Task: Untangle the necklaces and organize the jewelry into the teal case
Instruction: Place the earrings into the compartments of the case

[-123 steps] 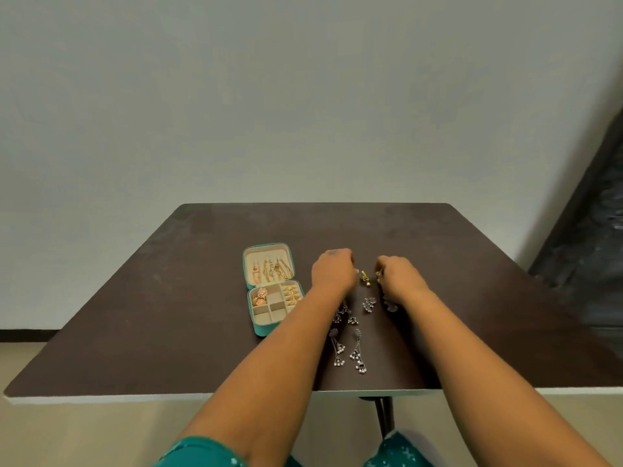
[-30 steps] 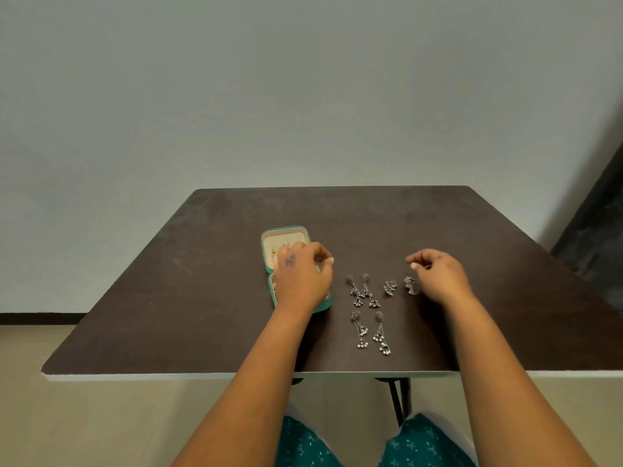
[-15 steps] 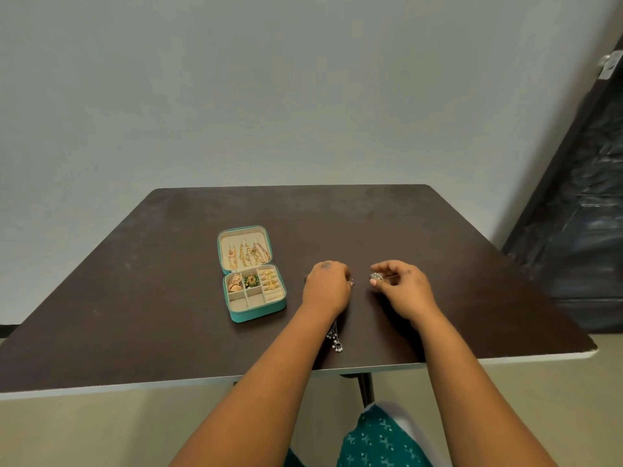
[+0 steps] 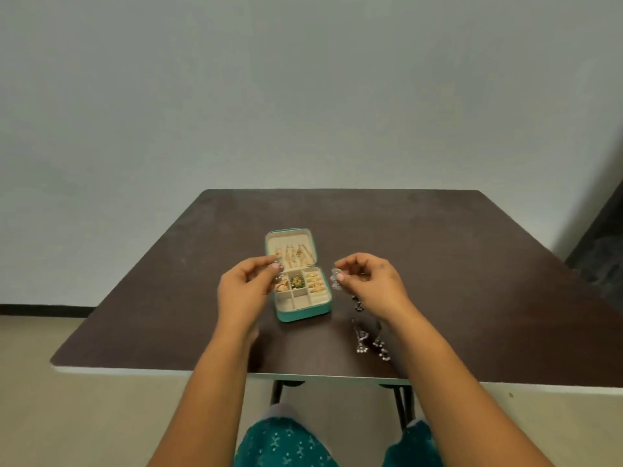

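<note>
The teal case (image 4: 303, 314) lies open on the dark table (image 4: 472, 264), its lid flat behind it with gold pieces, its compartments holding gold and green jewelry. My left hand (image 4: 244, 289) is raised over the case's left edge and pinches a small silver earring (image 4: 278, 277). My right hand (image 4: 374, 281) is raised just right of the case and pinches another small silver earring (image 4: 334, 277). Long silver dangle earrings (image 4: 371, 342) lie on the table below my right wrist, partly hidden by my forearm.
The table's near edge (image 4: 202, 370) runs just below the earrings. A pale wall stands behind the table, and a dark surface (image 4: 603, 244) is at the far right. My teal-clad knees (image 4: 286, 446) show under the table.
Both hands have lifted off the table, each with a small silver earring, and moved left to either side of the case. The view has shifted, so the case now sits between my hands.
</note>
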